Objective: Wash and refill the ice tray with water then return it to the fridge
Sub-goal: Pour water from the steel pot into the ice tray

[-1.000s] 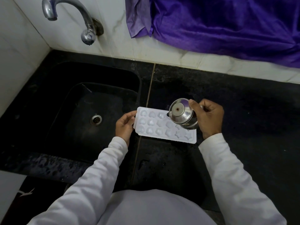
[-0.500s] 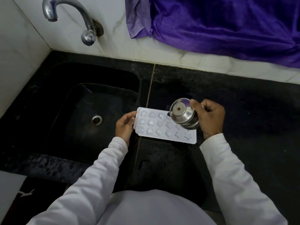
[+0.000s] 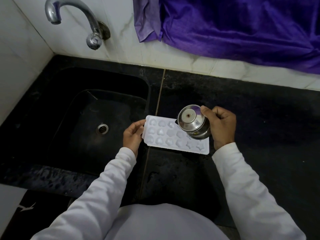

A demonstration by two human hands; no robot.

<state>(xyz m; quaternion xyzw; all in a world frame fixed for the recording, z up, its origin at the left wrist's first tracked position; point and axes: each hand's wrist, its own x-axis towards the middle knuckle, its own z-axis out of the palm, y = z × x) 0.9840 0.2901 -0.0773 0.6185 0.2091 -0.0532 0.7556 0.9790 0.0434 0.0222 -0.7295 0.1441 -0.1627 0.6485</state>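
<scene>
Right hand [image 3: 223, 125] wrapped tight round tilted steel pot [image 3: 192, 123], its lip over the ice tray [image 3: 166, 142] lying flat on black counter [image 3: 259, 144] just right of sink [image 3: 86, 127], long axis left-right, left hand [image 3: 132, 135] pinching its sink-side short end.

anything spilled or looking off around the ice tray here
Only a small spill: water drops on the black stone counter just in front of the white plastic ice tray. Tray and tilted steel pot look undamaged.

One ice tray [image 3: 161, 135], one steel pot [image 3: 194, 125], one tap [image 3: 93, 39].
</scene>
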